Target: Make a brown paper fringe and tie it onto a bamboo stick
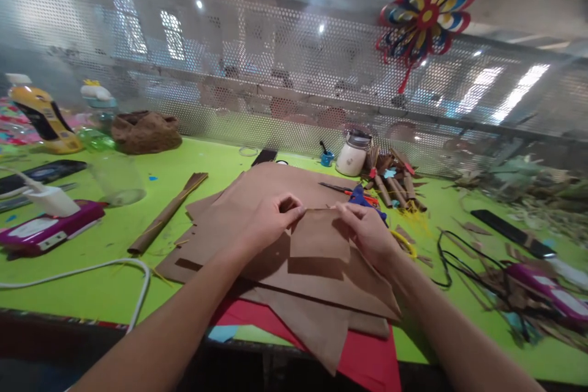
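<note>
A small rectangular piece of brown paper [320, 239] hangs between my hands. My left hand [283, 215] is closed in a pinch at its upper left corner, and my right hand [365, 229] pinches the upper right side. Its top edge looks folded or rolled over. Underneath lie large overlapping brown paper sheets [229, 220], with red paper [372, 358] showing below them at the table's front edge. Just beyond my right hand are scissors [342, 188] and a dark blue item [365, 198], partly hidden.
On the green table [158, 193], a rolled brown paper bundle [168, 214] lies left. Behind stand a white jar [353, 154] and tied brown paper rolls [395, 187]. A purple power strip [55, 226] and white cable [146, 275] sit left; a black phone [512, 233] and scraps lie right.
</note>
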`<state>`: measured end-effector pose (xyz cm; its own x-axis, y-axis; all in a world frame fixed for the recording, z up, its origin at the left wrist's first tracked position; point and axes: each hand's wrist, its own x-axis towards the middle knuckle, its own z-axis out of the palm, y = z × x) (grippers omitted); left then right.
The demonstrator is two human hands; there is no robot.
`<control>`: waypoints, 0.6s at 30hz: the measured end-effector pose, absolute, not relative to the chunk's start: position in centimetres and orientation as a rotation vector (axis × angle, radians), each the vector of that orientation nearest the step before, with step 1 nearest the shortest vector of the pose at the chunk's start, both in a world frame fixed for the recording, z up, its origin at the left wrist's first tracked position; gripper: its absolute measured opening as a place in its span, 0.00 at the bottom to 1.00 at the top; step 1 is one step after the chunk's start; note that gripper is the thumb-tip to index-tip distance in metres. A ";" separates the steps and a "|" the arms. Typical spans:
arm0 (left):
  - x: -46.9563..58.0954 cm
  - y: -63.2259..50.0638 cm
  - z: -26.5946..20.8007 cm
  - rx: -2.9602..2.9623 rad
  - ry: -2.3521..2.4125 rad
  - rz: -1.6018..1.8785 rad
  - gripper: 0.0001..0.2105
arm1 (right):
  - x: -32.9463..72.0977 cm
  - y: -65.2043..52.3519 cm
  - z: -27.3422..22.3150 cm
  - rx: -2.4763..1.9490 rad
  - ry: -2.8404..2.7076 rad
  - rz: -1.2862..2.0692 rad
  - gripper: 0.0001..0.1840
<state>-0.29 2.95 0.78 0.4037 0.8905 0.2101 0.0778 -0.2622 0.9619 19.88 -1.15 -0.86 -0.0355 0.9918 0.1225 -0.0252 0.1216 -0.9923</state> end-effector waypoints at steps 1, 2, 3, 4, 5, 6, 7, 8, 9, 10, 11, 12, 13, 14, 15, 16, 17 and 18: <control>-0.3 2.8 0.9 1.650 0.860 1.000 0.08 | 19.7 -1.3 -0.8 -1.087 -1.278 1.137 0.16; -0.3 2.7 1.0 1.637 0.851 0.996 0.08 | 19.6 -1.5 -0.7 -1.092 -1.279 1.113 0.15; -0.3 2.5 1.2 1.610 0.839 0.989 0.08 | 19.5 -1.6 -0.6 -1.096 -1.277 1.090 0.15; -0.2 2.3 1.4 1.576 0.830 0.977 0.08 | 19.5 -1.7 -0.5 -1.100 -1.271 1.071 0.15; -0.2 2.1 1.6 1.544 0.827 0.966 0.10 | 19.4 -1.8 -0.4 -1.099 -1.260 1.060 0.14; -0.2 1.9 1.8 1.520 0.829 0.953 0.11 | 19.4 -1.8 -0.3 -1.096 -1.247 1.060 0.14; -0.2 1.7 1.9 1.506 0.839 0.949 0.12 | 19.4 -1.9 -0.3 -1.093 -1.231 1.065 0.14; -0.2 1.5 2.0 1.500 0.855 0.954 0.11 | 19.3 -1.9 -0.3 -1.087 -1.216 1.073 0.14; -0.2 1.4 2.1 1.500 0.869 0.966 0.09 | 19.3 -2.0 -0.3 -1.078 -1.203 1.086 0.14; -0.2 1.3 2.2 1.501 0.878 0.984 0.07 | 19.3 -2.0 -0.3 -1.068 -1.190 1.097 0.13; -0.2 1.2 2.2 1.503 0.883 1.001 0.05 | 19.2 -2.1 -0.2 -1.059 -1.175 1.106 0.13; -0.2 1.2 2.2 1.505 0.883 1.018 0.04 | 19.1 -2.2 -0.1 -1.054 -1.157 1.113 0.12; -0.2 1.1 2.3 1.509 0.878 1.032 0.04 | 19.0 -2.3 0.1 -1.051 -1.135 1.115 0.12; -0.2 1.0 2.3 1.517 0.868 1.041 0.04 | 18.8 -2.4 0.2 -1.055 -1.111 1.117 0.11; -0.2 0.9 2.3 1.526 0.856 1.054 0.04 | 18.7 -2.5 0.5 -1.061 -1.087 1.118 0.10; -0.2 0.8 2.3 1.538 0.843 1.067 0.04 | 18.6 -2.6 0.7 -1.065 -1.065 1.119 0.09; -0.3 0.7 2.4 1.552 0.828 1.081 0.04 | 18.5 -2.7 0.9 -1.066 -1.049 1.119 0.09; -0.3 0.6 2.4 1.570 0.813 1.089 0.04 | 18.5 -2.8 1.0 -1.063 -1.040 1.118 0.08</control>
